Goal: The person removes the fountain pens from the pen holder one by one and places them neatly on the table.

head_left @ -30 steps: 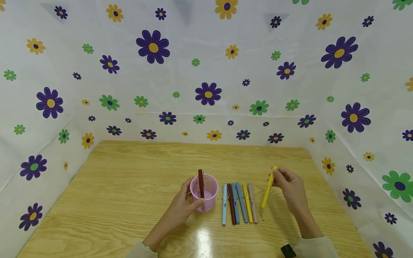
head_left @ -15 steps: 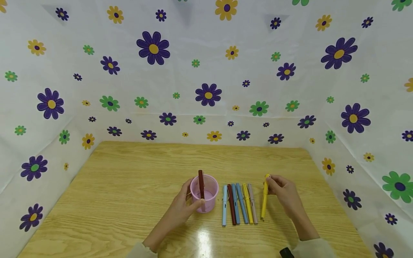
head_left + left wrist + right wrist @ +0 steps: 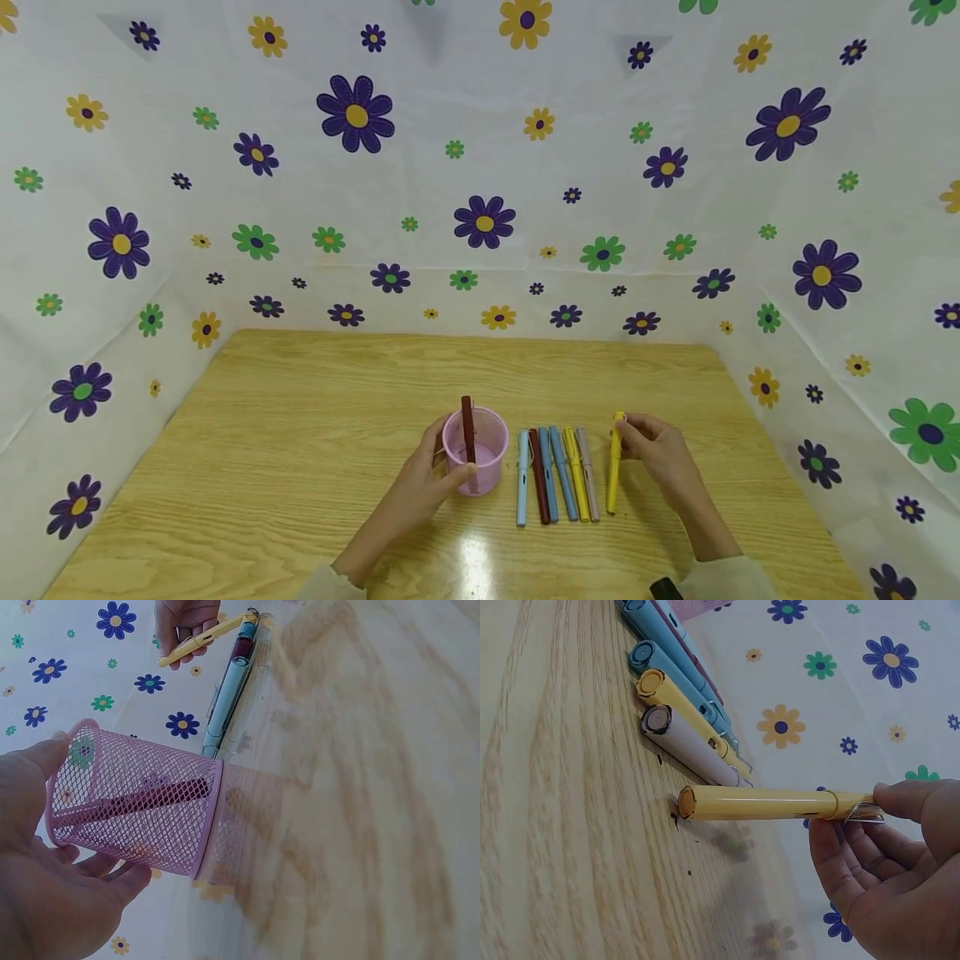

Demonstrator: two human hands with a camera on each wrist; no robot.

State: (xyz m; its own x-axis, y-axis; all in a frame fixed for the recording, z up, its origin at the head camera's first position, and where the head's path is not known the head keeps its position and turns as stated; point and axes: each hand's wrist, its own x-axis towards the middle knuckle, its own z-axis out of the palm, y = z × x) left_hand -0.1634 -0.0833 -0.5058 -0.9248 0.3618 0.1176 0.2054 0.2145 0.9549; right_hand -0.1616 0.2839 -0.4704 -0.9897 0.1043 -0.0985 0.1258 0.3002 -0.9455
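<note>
My left hand [image 3: 417, 482] grips a pink mesh pen cup [image 3: 142, 802] from its left side, thumb over the near rim. One dark red pen [image 3: 468, 429] leans inside the cup. Pinched by its clip end, a yellow pen [image 3: 757, 803] tilts down from my right hand [image 3: 660, 454], its lower end at or just above the table. Between the hands lies a row of pens: a light blue pen [image 3: 522, 479], a dark red pen [image 3: 538, 475], two blue pens [image 3: 563, 479], another yellow pen [image 3: 576, 475] and a greyish-pink pen [image 3: 588, 475].
The wooden table [image 3: 315, 400] extends around the cup and the row. Flower-patterned white cloth [image 3: 420, 183] encloses it at the back and sides. Small dark specks [image 3: 689, 873] lie on the wood near the held pen. A black object [image 3: 664, 588] sits by the right sleeve.
My right hand has moved left and lowered the yellow pen toward the table beside the row, turning it more upright in the head view. The left hand and cup have stayed put.
</note>
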